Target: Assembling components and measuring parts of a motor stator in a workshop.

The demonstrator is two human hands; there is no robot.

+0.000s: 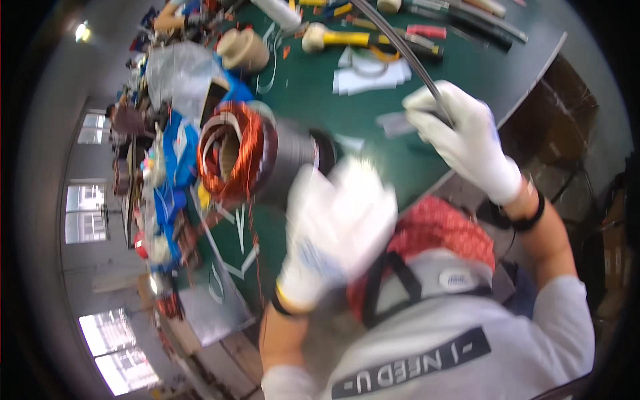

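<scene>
My right hand (460, 137), in a white glove, is closed around the lower end of a long, dark, shiny strip or tube (393, 40). That piece runs up and left past the top edge of the view. A motor stator (290, 157) lies on its side on the green table, its orange copper windings (252, 150) bulging from the end at the left. My left hand (340, 220), gloved in white too, is by the stator's near right side. Motion smears its fingers, and whether they touch the stator cannot be made out. A small translucent strip (395, 124) shows beside my right fingertips.
On the green table (307, 83) are a yellow-handled mallet (347, 39), white paper pieces (373, 73), a cream stepped spool (243, 52) and several tools at the back right. Blue and clear plastic sheeting (180, 73) lies left. Copper wires (253, 233) trail from the stator. Brown boxes (567, 127) stand right.
</scene>
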